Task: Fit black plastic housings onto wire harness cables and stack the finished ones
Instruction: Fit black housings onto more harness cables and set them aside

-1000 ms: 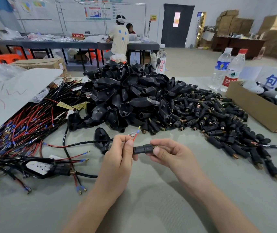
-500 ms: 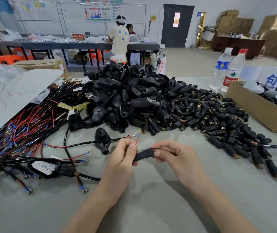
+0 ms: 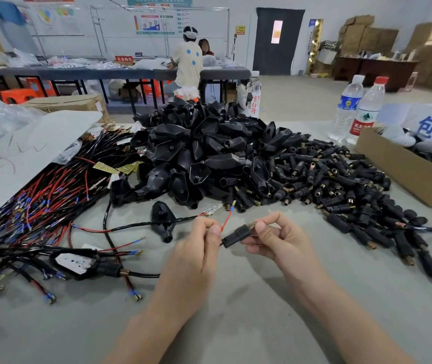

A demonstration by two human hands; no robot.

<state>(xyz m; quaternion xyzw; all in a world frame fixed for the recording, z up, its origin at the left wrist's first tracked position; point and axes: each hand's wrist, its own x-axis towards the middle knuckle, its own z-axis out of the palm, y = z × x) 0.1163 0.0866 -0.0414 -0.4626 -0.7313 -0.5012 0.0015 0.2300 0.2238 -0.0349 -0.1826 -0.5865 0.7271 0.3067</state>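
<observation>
Two pinch grips meet at centre frame.
The left hand [image 3: 196, 248] pinches the cable [image 3: 141, 226]; the right hand [image 3: 283, 240] pinches a small black housing [image 3: 237, 234] just beside it. Beyond, at upper centre, lies the heap of housings [image 3: 209, 153].

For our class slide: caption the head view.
Left hand pinches cable, right hand holds black sleeve, housings heaped behind.

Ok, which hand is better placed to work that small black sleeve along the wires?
Right, probably: the right hand pinches the sleeve at its brass end, while the left hand grips the wires beside it.
</observation>
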